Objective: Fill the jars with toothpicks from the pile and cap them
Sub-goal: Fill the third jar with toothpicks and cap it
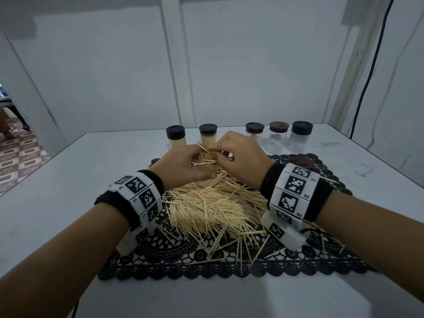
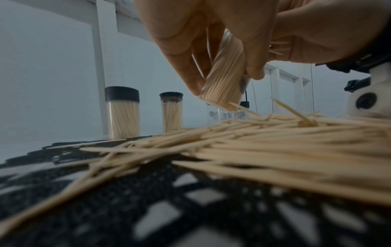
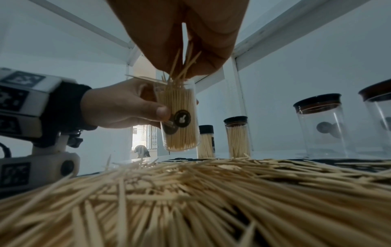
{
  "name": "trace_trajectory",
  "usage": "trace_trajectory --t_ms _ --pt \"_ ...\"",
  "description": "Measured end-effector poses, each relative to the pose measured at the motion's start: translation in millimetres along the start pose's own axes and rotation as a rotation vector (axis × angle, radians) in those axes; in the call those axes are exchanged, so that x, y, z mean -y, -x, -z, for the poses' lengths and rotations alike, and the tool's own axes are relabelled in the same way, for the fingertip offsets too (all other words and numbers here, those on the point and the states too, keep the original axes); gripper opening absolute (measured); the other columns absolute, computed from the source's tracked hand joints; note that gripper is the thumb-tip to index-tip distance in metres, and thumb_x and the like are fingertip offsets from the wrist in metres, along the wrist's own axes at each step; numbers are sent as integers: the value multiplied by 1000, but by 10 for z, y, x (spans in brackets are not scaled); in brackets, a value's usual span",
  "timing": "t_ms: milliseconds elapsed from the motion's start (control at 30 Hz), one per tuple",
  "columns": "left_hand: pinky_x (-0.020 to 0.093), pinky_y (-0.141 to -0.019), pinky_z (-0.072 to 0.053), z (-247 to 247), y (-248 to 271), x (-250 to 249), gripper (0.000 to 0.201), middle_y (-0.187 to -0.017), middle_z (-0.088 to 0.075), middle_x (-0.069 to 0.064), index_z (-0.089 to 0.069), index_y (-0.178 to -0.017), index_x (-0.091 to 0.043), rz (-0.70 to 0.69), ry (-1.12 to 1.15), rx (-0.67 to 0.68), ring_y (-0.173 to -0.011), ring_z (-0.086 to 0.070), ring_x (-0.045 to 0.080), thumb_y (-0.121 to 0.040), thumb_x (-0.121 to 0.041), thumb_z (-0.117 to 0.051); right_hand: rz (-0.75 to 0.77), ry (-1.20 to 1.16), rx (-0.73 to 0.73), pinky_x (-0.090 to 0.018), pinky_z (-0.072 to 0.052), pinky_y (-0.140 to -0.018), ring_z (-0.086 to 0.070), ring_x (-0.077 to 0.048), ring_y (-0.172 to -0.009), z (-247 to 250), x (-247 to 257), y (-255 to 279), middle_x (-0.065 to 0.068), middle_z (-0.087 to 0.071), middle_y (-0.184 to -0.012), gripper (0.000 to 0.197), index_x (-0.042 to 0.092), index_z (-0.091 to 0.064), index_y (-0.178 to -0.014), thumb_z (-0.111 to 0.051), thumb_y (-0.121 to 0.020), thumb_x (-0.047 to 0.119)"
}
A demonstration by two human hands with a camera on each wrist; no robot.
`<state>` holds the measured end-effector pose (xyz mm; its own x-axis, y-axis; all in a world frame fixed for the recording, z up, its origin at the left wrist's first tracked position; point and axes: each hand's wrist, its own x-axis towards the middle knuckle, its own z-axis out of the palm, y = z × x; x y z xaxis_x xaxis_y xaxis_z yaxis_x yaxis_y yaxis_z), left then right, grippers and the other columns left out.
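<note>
Clear plastic, packed almost full with pale wooden sticks: the open jar (image 3: 180,117) is held off the table, above the far edge of the toothpick pile (image 1: 211,207), with its mouth uncapped. From the head view the jar is nearly hidden behind both hands; only the right wrist view shows its round dark label and full length, and the left wrist view shows it tilted.

The left hand (image 1: 183,166) wraps the jar, thumb on the near wall and fingers behind. The right hand (image 1: 241,154) pinches a small bunch of toothpicks (image 3: 184,66) between thumb and fingertips, their lower ends in the jar's mouth. A few sticks jut sideways at the rim.

The pile lies on a black lace mat (image 1: 160,260), strays scattered toward its near and right edges. A brown cap (image 1: 304,162) sits on the mat's far right, partly cut off by the right wristband.

Along the far side of the white table (image 1: 57,191) stand two capped filled jars (image 1: 176,136) left of centre and three capped empty jars (image 1: 278,134) to the right. Bare table lies left and near of the mat.
</note>
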<state>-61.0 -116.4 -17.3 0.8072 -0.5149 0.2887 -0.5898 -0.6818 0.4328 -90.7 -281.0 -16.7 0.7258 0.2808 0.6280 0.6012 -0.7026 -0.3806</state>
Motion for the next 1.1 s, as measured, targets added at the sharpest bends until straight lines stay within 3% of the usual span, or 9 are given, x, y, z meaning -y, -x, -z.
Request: trace_trajectory --t_ms 133,233,400,633,800,900,967,1033,1100 --pt "35 -82 -48 -7 2 22 58 -95 -64 4 -60 -113 -17 4 22 16 -88 -59 19 -68 -52 -74 -75 -108 -10 -10 -38 -63 -52 -9 -70 35 0 -2 -1 -61 -78 4 6 -62 -89 -61 -85 8" --pt "36 -83 -49 -12 0 38 69 -97 -65 3 -60 -114 -22 -2 10 27 -90 -59 17 -61 -65 -63 -48 -48 15 -13 -36 -66 -53 -12 -75 30 2 -12 -6 -64 -83 11 5 -70 -88 -63 -86 13" --pt "32 -82 -48 -1 -1 36 58 -97 -64 1 -60 -113 -24 0 42 9 -90 -58 16 -65 -56 -68 -52 -10 37 -3 -31 -66 -37 0 -70 -31 10 0 4 -37 -84 23 7 -69 -107 -56 -88 9" --pt "21 -72 -43 1 -11 45 45 -93 -63 1 -60 -111 -24 -34 26 17 -83 -55 14 -73 -40 -77 -45 -53 58 -18 -39 -66 -50 -9 -75 35 27 -12 -6 -64 -84 10 3 -67 -88 -58 -85 4" --pt "18 -73 -42 -4 -13 41 35 -87 -60 -13 -54 -101 -36 -38 57 1 -84 -56 13 -74 -33 -76 -27 -31 24 -17 -35 -71 -49 -12 -81 7 16 -7 -6 -58 -89 16 5 -69 -93 -54 -87 6" --pt "23 -73 -45 -18 -12 55 40 -89 -64 -4 -58 -104 -29 -33 60 -1 -83 -57 12 -71 -46 -72 -71 -47 58 -5 -33 -69 -45 -9 -84 -4 14 2 0 -49 -94 21 8 -65 -105 -53 -88 11" --pt "21 -73 -45 -16 -6 66 51 -90 -65 -4 -60 -101 -24 -37 61 -3 -84 -58 9 -63 -58 -61 -17 -33 73 -10 -34 -75 -46 -13 -88 -16 33 22 -5 -53 -96 30 8 -66 -108 -55 -84 22" --pt "15 -73 -43 -8 -3 66 49 -94 -66 -3 -62 -107 -18 -30 54 -1 -86 -58 10 -68 -47 -68 29 15 114 -23 -39 -81 -50 -19 -93 -13 46 30 -9 -57 -98 37 8 -67 -108 -61 -80 31" --pt "9 -70 -40 8 4 51 37 -92 -64 -6 -63 -108 -17 -36 56 -10 -84 -57 11 -75 -30 -75 51 61 156 -23 -34 -83 -51 -21 -95 3 44 13 -9 -60 -99 34 8 -67 -105 -69 -79 31"
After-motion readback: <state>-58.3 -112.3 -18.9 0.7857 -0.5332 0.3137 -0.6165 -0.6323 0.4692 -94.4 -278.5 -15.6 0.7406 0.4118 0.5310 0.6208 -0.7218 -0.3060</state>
